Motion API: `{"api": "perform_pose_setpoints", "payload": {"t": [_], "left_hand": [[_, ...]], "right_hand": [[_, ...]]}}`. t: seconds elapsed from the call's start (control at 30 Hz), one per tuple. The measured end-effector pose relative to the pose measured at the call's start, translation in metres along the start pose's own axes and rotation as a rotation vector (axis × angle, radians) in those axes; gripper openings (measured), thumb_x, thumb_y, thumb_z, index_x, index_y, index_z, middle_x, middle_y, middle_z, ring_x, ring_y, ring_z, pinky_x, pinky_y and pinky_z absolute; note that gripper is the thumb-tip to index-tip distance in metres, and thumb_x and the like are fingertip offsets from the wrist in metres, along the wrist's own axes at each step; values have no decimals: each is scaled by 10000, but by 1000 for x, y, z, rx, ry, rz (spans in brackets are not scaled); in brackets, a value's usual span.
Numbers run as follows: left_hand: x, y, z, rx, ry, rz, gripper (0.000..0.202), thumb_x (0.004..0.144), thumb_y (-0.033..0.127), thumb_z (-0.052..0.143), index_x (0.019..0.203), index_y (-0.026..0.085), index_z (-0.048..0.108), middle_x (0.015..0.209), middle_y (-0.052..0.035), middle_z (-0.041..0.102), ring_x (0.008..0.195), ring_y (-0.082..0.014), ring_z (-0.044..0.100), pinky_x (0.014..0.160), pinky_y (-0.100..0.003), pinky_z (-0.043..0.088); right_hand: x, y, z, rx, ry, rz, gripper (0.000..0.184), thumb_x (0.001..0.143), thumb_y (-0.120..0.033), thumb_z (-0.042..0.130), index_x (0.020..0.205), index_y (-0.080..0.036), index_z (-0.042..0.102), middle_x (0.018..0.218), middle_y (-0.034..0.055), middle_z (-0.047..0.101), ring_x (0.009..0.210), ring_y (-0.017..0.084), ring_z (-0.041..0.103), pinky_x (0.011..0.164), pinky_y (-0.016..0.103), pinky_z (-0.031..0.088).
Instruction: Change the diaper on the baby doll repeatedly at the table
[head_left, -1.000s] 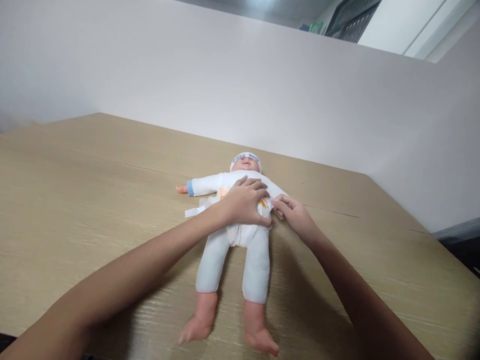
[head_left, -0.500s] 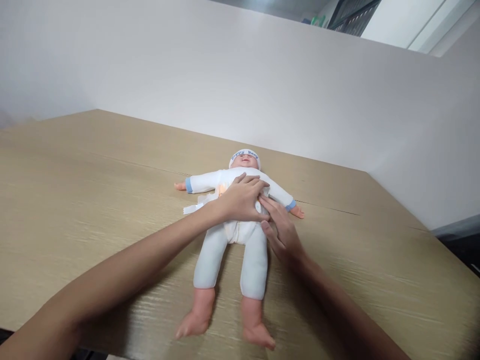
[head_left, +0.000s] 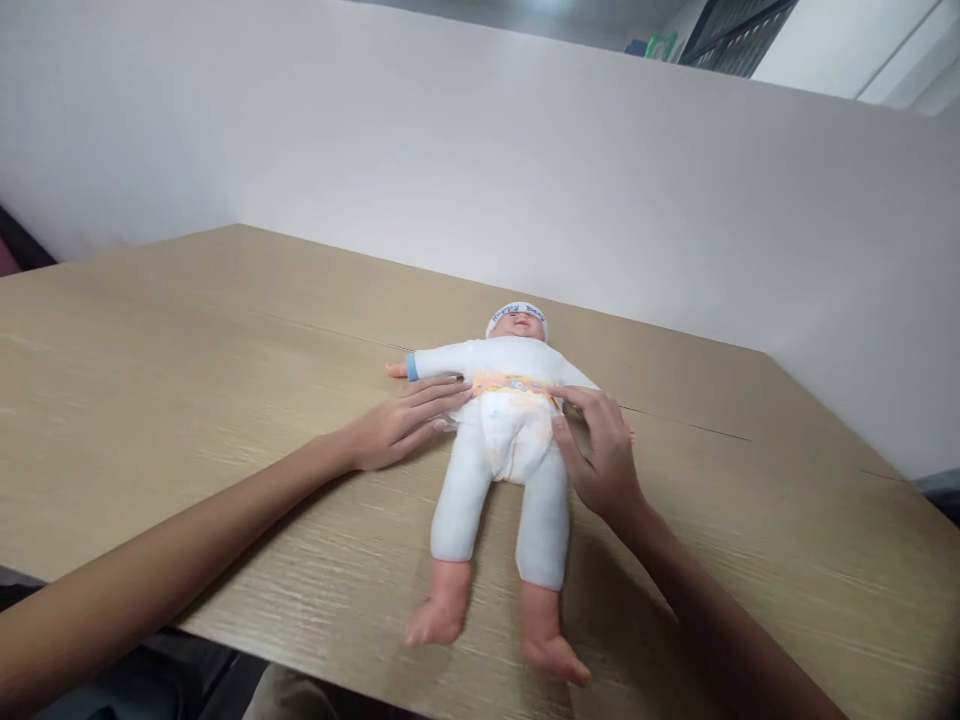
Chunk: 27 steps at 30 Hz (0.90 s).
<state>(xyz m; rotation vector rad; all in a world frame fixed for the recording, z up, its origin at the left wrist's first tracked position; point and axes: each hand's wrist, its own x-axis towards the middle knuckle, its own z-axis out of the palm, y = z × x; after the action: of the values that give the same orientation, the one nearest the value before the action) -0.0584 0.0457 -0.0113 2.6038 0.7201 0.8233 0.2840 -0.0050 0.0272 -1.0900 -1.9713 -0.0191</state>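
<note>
A baby doll (head_left: pixel 516 358) in white clothes and a lettered white cap lies on its back, its feet toward me. Around its waist sits a white diaper (head_left: pixel 517 435) with an orange patterned band across the front. My left hand (head_left: pixel 397 425) is at the diaper's left side, palm down with fingers stretched out toward the side tab, which they partly hide. At the opposite side, my right hand (head_left: pixel 600 440) has its fingertips against the diaper's edge, thumb and fingers apart. That hand covers part of the doll's arm.
The doll lies on a wide wooden table (head_left: pixel 225 380) with a thin seam running across it. Behind the table rises a white partition (head_left: pixel 450 150). The table's front edge runs along the bottom, with a knee (head_left: pixel 289 695) below it.
My left hand has moved left off the doll's belly to the diaper's side, uncovering the orange band. My right hand stays by the other side. The view has shifted slightly.
</note>
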Motion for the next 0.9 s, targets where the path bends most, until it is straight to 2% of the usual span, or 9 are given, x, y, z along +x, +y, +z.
{"api": "perform_pose_setpoints", "payload": {"t": [0.1, 0.17, 0.23, 0.3, 0.47, 0.57, 0.7, 0.8, 0.9], "left_hand": [[-10, -11, -2, 104, 69, -134, 470, 1172, 430, 483, 1604, 272, 577, 1607, -124, 649, 1503, -340, 576, 1292, -596, 441], [-10, -15, 1, 159, 117, -275, 393, 1141, 483, 530, 1395, 219, 670, 1412, -147, 729, 1357, -356, 632, 1180, -581, 501], [-8, -16, 4, 207, 143, -410, 349, 1102, 528, 575, 1201, 206, 668, 1233, -138, 755, 1251, -368, 648, 1076, -564, 520], [-6, -15, 6, 244, 136, -509, 336, 1077, 550, 598, 1095, 215, 629, 1122, -113, 754, 1152, -360, 659, 1008, -543, 505], [0, -10, 2, 201, 55, -622, 346, 1034, 545, 633, 913, 223, 591, 982, -64, 749, 939, -286, 651, 975, -492, 446], [5, -11, -6, 27, 39, -703, 402, 995, 570, 639, 797, 226, 579, 769, -18, 661, 765, -225, 568, 857, -415, 433], [19, -13, -20, -463, 105, -690, 531, 964, 620, 635, 654, 231, 449, 657, 19, 447, 640, -159, 387, 654, -329, 312], [40, -8, -25, -657, 190, -648, 533, 939, 601, 695, 637, 221, 475, 680, 17, 438, 658, -150, 382, 655, -324, 308], [67, 4, -15, -739, 212, -620, 527, 931, 573, 745, 624, 213, 515, 681, 5, 474, 666, -151, 418, 658, -326, 337]], "right_hand": [[24, -21, 10, -23, -27, 1, 244, 1111, -330, 601, 1308, -229, 704, 1112, 97, 740, 1070, 297, 696, 1000, 475, 553], [41, -33, 20, -44, -104, -13, 248, 1088, -342, 631, 1293, -224, 705, 1026, 74, 703, 1000, 291, 678, 963, 462, 541], [57, -41, 29, -77, -195, -12, 251, 1069, -358, 648, 1269, -218, 708, 999, 66, 694, 972, 292, 674, 928, 451, 529], [69, -46, 38, -117, -267, 24, 255, 1049, -364, 665, 1247, -212, 716, 1011, 70, 714, 957, 295, 683, 888, 441, 517], [81, -47, 51, -200, -366, 123, 311, 975, -331, 717, 1258, -202, 738, 1060, 86, 772, 946, 304, 711, 836, 426, 499], [80, -47, 51, -207, -377, 132, 353, 972, -339, 705, 1291, -187, 725, 1088, 109, 788, 967, 316, 724, 841, 431, 509], [78, -50, 47, -162, -366, 123, 382, 983, -360, 687, 1332, -206, 700, 1153, 127, 805, 1017, 331, 742, 866, 447, 540], [78, -52, 46, -127, -360, 119, 396, 996, -383, 685, 1359, -223, 692, 1257, 140, 803, 1097, 349, 748, 916, 474, 560], [78, -51, 47, -97, -359, 119, 402, 1007, -396, 692, 1372, -229, 691, 1332, 142, 791, 1190, 361, 738, 977, 484, 560]]}}
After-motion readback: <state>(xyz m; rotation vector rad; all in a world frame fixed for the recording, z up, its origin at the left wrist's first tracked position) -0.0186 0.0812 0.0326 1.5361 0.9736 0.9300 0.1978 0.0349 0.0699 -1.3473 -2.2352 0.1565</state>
